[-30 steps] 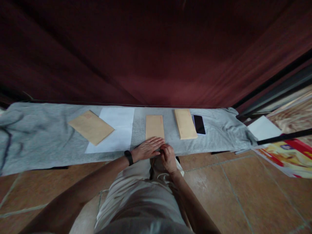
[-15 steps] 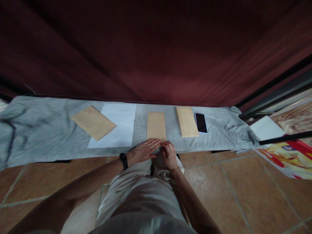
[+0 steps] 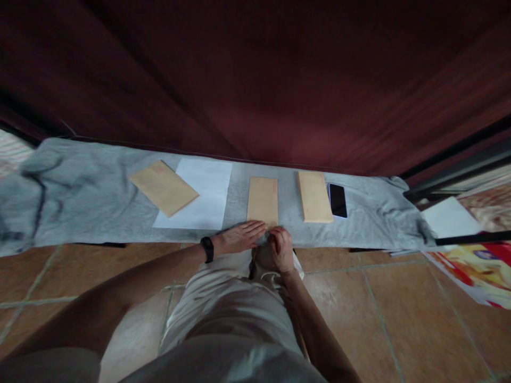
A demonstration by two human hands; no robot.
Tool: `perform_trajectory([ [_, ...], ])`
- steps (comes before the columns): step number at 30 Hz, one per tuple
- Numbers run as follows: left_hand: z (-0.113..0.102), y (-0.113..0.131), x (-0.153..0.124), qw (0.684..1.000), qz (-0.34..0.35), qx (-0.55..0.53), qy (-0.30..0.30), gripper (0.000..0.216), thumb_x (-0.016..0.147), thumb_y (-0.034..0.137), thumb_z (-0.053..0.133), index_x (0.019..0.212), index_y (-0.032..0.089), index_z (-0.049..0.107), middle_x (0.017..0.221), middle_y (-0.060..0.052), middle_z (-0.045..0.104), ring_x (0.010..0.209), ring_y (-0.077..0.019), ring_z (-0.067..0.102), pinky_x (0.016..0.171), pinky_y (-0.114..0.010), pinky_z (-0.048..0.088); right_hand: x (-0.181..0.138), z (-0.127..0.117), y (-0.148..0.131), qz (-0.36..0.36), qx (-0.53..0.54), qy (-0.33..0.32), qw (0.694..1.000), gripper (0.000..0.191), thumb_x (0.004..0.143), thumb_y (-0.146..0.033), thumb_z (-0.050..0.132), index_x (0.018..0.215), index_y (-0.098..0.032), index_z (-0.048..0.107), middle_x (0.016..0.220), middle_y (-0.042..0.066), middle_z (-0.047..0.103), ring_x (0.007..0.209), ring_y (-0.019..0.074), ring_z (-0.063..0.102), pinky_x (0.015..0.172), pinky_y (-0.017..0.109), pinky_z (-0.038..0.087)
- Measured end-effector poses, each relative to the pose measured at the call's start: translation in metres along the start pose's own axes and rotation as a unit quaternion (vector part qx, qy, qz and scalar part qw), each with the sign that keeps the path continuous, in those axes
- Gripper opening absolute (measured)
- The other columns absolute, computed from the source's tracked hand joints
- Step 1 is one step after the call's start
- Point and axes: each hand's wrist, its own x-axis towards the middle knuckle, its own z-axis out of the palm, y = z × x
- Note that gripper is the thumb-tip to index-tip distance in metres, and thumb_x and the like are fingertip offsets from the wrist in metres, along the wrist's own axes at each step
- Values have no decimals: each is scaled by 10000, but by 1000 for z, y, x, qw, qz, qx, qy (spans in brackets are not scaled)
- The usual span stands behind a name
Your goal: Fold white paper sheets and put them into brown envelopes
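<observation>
My left hand (image 3: 241, 237) lies flat with fingers stretched out on the near end of a tan envelope (image 3: 262, 200) that sits upright in the middle of a grey cloth (image 3: 99, 202). A black band is on that wrist. My right hand (image 3: 281, 249) is curled right beside it at the envelope's near right corner, fingers pinched together; what they hold is hidden. A second tan envelope (image 3: 314, 196) lies to the right, a third (image 3: 163, 187) lies slanted at the left, partly over a white sheet (image 3: 202, 198).
A black phone (image 3: 337, 200) lies beside the right envelope. A dark red curtain (image 3: 255, 85) hangs behind the cloth. At the far right are a white paper (image 3: 449, 217), a black bar and a colourful printed sheet (image 3: 475, 268). Brown floor tiles lie below.
The view has shifted, so everything sits a little further right. My left hand has slid slightly back toward the envelope's near edge; my right hand stays curled beside it.
</observation>
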Motion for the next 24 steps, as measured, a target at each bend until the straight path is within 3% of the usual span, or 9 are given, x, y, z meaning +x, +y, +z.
perform_trajectory([
  [6,-4,4,-1,1000,-9,-6,-4,621,1024,343,509,1590,154,335,1633,-146,403,1548,-255,310,1291,-424,258,0,0,-1,-1,0,4,1000,303,975,-173,446,1204,-233,636,1181,98,633,1174,258,558,1072,493,447],
  [16,-8,-11,-5,998,32,-58,-10,678,1017,421,542,1599,157,316,1636,-149,395,1551,-248,302,1293,-419,245,0,-1,-1,-8,-1,7,1000,313,984,-164,430,1212,-225,635,1198,104,640,1174,254,567,1080,492,451],
  [24,-2,-10,-8,999,6,-28,15,560,1038,374,511,1538,137,430,1592,-154,463,1505,-248,392,1269,-412,307,-1,-4,1,-23,-11,-3,1000,383,1009,-188,404,1327,-216,615,1288,112,658,1269,243,566,1130,501,444],
])
